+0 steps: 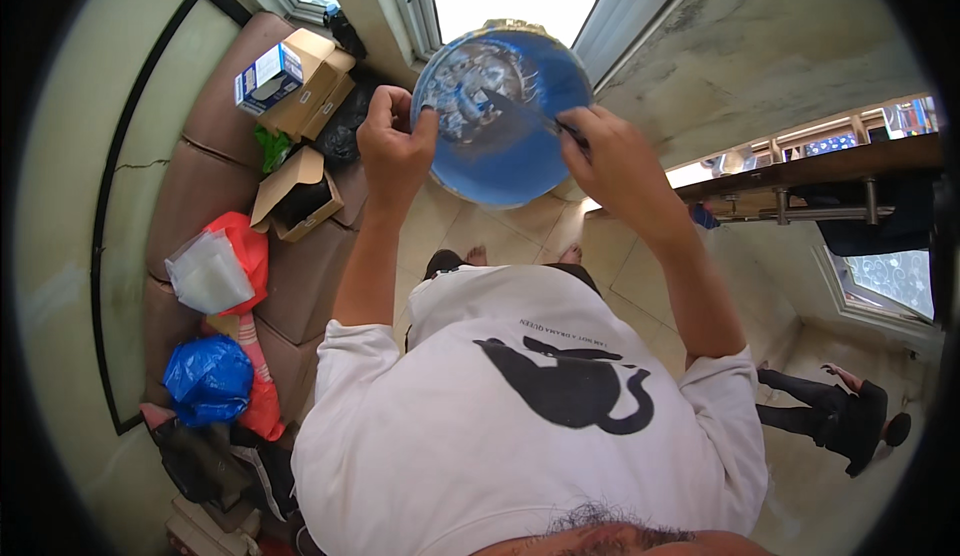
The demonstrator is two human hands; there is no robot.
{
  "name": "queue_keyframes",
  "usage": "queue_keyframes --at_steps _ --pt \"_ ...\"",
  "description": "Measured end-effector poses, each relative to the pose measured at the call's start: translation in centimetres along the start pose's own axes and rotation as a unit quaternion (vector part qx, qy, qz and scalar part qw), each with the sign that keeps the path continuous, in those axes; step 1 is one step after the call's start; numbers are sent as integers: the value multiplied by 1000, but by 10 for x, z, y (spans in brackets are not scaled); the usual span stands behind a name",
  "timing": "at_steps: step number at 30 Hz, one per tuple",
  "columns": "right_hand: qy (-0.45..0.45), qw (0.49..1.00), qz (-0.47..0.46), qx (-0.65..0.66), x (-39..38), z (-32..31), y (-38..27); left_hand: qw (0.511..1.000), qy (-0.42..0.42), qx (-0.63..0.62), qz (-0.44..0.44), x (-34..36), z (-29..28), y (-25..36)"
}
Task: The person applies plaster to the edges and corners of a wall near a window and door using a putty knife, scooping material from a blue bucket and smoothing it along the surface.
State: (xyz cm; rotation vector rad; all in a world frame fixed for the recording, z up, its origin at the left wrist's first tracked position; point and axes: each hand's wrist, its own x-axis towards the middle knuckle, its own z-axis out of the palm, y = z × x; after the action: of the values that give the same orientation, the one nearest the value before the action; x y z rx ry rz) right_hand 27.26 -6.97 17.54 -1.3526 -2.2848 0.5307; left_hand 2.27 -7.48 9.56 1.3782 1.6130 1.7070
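Round blue bucket (pixel 480 174) shows its open inside, patchy grey-white residue (pixel 466 84) at upper left; dark-handled scraper (pixel 518 112), blade slightly blurred, angles over it, tip pointing upper left.

Your bucket (pixel 495 184) is blue inside, smeared grey-white; your blade (pixel 512 112) is grey. Your white shirt (pixel 440 436) bears a black cat (pixel 560 381). Toward the brown sofa's (pixel 300 291) far edge sit tan boxes (pixel 318 74) and a green bag (pixel 271 148); closer to its near edge, a red bag (pixel 252 241) and a blue bag (pixel 208 381).
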Motion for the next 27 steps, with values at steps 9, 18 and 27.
queue_keyframes --at_steps 9,18,27 --pt "17 976 -54 -211 56 45 -20 996 29 -80 -10 6 -11 7" --pt "-105 962 30 -249 66 29 -3 998 41 32 36 -5 -4 28" --pt "-101 988 78 -84 44 64 18 994 58 54 69 -13 1 18"
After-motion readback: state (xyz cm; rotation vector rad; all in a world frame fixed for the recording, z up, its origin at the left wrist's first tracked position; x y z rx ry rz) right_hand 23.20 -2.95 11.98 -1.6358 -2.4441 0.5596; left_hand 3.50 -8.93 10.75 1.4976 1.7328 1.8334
